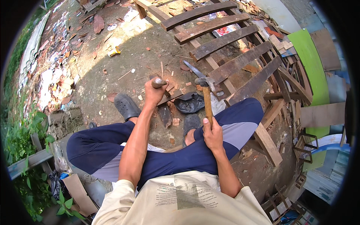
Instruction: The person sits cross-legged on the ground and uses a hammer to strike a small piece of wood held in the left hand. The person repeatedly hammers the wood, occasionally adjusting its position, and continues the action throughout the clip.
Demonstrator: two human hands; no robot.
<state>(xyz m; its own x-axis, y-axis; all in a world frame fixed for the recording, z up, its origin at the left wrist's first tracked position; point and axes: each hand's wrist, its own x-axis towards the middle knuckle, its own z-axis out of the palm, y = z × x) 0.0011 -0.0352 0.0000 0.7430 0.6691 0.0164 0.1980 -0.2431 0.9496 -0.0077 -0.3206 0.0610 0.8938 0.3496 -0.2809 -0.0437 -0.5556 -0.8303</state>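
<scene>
Sitting low on the dirt ground point(123, 48) here, knees spread, dark clogs on both feet. The left hand point(154, 92) is wrapped tight around a metal chisel point(159, 82), fingers fully closed on it, only its worn grey top poking out above the fist; the lower end is hidden behind the hand, so I can't tell exactly what it's set against, though a dark scrap of board point(169, 98) lies right under it. The right hand point(212, 132) is fisted around the low end of a wooden-handled hammer point(206, 98), held upright with the steel head up near the chisel top but not touching it. Just beyond the hammer head a saw blade point(194, 69) lies on the ground, and a crumpled black plastic bag point(189, 102) sits between the feet. Further out there's a slatted wooden frame point(225, 41) of dark weathered planks lying flat, running past the right knee. Off to the right, a bright green panel point(311, 63) leans among the scrap boards, and leaves and litter cover the left side.
</scene>
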